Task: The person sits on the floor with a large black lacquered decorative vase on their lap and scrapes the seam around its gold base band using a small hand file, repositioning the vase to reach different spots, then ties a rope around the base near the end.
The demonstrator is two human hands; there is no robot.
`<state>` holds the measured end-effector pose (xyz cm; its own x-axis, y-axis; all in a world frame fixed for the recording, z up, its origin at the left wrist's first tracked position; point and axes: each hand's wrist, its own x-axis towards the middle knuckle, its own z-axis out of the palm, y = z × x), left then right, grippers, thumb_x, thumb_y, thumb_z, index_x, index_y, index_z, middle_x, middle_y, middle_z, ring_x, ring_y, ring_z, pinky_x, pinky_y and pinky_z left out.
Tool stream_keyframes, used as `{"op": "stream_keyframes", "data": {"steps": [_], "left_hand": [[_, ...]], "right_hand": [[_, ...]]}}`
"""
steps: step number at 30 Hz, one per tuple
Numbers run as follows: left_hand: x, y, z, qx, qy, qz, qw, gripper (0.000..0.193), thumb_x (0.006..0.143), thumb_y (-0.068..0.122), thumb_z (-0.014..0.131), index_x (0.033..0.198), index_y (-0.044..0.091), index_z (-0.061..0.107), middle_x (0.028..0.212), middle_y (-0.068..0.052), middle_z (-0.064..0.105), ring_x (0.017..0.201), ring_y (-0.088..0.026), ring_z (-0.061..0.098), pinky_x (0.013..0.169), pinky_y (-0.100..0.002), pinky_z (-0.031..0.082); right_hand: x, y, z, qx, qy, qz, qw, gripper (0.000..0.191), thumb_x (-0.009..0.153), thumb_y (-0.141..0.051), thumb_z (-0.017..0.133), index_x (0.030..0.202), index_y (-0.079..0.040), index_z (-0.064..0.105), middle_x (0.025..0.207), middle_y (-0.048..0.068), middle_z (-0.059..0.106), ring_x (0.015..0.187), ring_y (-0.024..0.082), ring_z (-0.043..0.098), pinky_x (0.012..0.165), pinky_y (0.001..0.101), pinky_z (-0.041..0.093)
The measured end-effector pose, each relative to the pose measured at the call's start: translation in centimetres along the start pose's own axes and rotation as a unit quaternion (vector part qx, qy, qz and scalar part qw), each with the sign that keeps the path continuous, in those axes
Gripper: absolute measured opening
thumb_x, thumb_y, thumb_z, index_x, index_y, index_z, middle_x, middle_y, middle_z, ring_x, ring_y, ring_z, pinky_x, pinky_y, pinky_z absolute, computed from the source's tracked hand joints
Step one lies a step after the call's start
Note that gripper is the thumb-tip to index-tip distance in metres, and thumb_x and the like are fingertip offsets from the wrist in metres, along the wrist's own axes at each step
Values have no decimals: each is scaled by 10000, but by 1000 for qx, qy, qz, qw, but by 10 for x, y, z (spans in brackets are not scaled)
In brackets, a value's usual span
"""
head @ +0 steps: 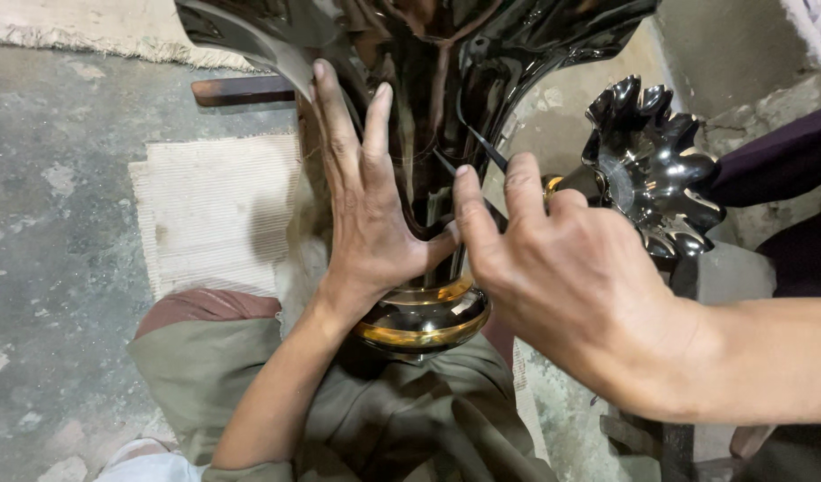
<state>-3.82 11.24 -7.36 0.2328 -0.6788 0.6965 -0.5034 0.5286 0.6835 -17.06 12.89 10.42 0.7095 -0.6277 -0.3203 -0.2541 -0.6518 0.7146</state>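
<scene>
A tall shiny dark metal vase with gold bands near its round base rests on my lap, its flared fluted mouth toward the top of the view. My left hand lies flat against the vase's narrow neck, fingers stretched upward. My right hand reaches in from the right and pinches a thin dark tool between fingertips against the neck.
A second polished fluted metal piece stands at the right. A pale woven mat lies on the concrete floor at left, a wooden bar above it. My olive trousers fill the bottom.
</scene>
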Motion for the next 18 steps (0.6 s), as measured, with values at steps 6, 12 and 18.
{"op": "stream_keyframes", "data": {"steps": [6,12,18], "left_hand": [[-2,0,8,34,-2,-3,999,1176,896,509,927,1654,159,98,1710,-231,-101,1584,-393,-50,1333,-541,35],[0,-2,16,49,-12,0,999,1200,879,455,964,1671,211,95,1714,-233,-129,1588,-392,-65,1346,-524,52],[4,4,14,81,-50,3,995,1226,747,447,965,1662,322,159,1670,-289,-188,1559,-461,-111,1335,-556,67]], "right_hand": [[-6,-4,12,-8,111,43,993,564,837,-152,570,1388,-38,616,1110,348,685,531,145,654,338,195,446],[-11,28,41,-98,165,-50,980,414,976,-205,506,1326,-49,664,1135,340,696,332,24,354,236,157,303],[-19,58,55,-130,88,-127,979,530,920,-230,517,1434,-105,557,1412,326,589,502,128,573,260,182,373]]}}
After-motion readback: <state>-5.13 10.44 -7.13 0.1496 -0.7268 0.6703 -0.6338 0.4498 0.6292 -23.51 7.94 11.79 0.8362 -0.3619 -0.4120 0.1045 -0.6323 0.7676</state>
